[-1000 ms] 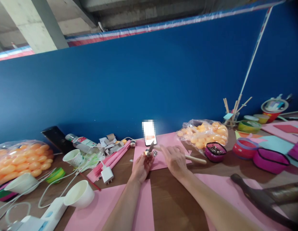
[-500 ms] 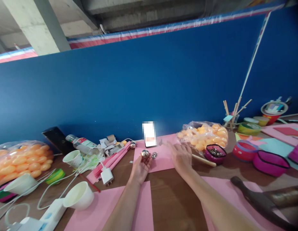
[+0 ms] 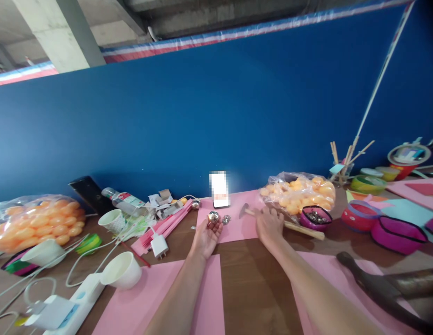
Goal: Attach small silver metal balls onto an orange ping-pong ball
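Note:
My left hand [image 3: 206, 238] is turned palm up, its fingers curled around a shiny silver ball [image 3: 213, 216]. Just right of its fingertips, over the pink sheet [image 3: 239, 232], is a smaller studded metallic ball [image 3: 226, 218]; I cannot tell if the fingers touch it. My right hand [image 3: 270, 225] is closed over the wooden handle of a small hammer [image 3: 303, 229]. The hammer's head points left, above the sheet. Beyond my hands a phone [image 3: 221, 203] with a blurred-out screen leans at the blue partition [image 3: 216, 111].
Bags of orange balls [image 3: 296, 193] lie on both sides. A magenta pouch [image 3: 316, 217] holding small metal pieces sits right of the hammer. A large claw hammer [image 3: 373, 288] lies front right. Paper cups [image 3: 121, 271], cables and a power strip [image 3: 78, 304] crowd the left.
The hammer and my right hand have shifted slightly right, and the hammer's head shows more clearly. My left hand keeps the silver ball. The whole view has moved slightly.

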Demonstrator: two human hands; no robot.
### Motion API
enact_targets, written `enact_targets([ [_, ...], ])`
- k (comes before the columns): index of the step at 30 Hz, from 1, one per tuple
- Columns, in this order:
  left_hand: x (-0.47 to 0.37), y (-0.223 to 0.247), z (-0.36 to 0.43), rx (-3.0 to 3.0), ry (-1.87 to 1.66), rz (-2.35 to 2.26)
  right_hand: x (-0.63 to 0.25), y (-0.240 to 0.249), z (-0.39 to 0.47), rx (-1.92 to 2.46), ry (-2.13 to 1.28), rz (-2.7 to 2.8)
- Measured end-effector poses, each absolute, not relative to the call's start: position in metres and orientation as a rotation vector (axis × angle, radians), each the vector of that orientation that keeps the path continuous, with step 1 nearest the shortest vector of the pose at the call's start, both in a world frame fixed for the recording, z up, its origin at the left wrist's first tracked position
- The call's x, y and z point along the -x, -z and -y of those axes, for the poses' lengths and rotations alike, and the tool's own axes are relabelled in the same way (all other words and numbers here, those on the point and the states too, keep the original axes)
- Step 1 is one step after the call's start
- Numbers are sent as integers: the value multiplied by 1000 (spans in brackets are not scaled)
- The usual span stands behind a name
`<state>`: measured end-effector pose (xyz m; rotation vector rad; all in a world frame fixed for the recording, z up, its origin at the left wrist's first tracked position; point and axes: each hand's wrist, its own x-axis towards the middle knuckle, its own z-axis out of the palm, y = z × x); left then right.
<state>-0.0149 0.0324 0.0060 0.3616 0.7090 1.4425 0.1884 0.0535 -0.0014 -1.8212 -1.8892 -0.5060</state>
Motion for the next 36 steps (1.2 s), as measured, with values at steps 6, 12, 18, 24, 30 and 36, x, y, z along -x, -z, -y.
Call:
enact_targets([
  [6, 14, -5, -32, -368, -1452, -711, -188, 3, -56, 1964, 330, 1961],
  [12, 15, -2, -34, -380, -1428, -691, -186, -3, -55, 2086, 173, 2008],
  [18, 16, -1, -36, -391, -1420, -692, -187, -2, -58, 2094, 166, 1993],
  [24, 15, -1, -37, -381, -1404, -700, -188, 1, -60, 2090, 128, 1992],
  [30, 15, 0, -37, -394, -1400, -703, -188, 0, -60, 2090, 149, 2005],
  [36, 14, -1, -37, -403, -1399, -707, -187, -2, -57, 2068, 159, 2005],
])
